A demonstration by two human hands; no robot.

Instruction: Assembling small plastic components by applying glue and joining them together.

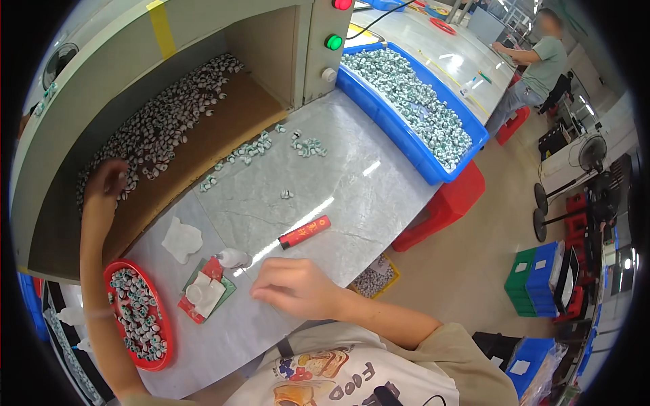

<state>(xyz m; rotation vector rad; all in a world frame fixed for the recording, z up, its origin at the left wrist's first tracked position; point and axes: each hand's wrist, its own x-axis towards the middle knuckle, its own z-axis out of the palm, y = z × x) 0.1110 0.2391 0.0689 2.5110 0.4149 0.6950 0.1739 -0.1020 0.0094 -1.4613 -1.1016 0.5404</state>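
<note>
My left hand [108,178] reaches into the open grey cabinet [108,74], at the near end of a heap of small white-and-green parts [162,118]. Its fingers are bent inward; whatever lies between them is too dark and small to name. Close to my body, my right hand [298,287] is held over the table, fingers curled together, with nothing showing in them. Just beyond it lie a red stick-shaped object [305,232] and a small white bottle [232,257]. Beside my left forearm stands a red oval tray [166,338] of similar parts.
Loose parts [249,150] lie scattered along the cabinet's front edge. A blue bin [420,162] full of parts sits at the table's right, above a red stool [447,210]. White paper [181,240] and a round white cap [200,294] lie nearby. Another person [542,64] sits far right.
</note>
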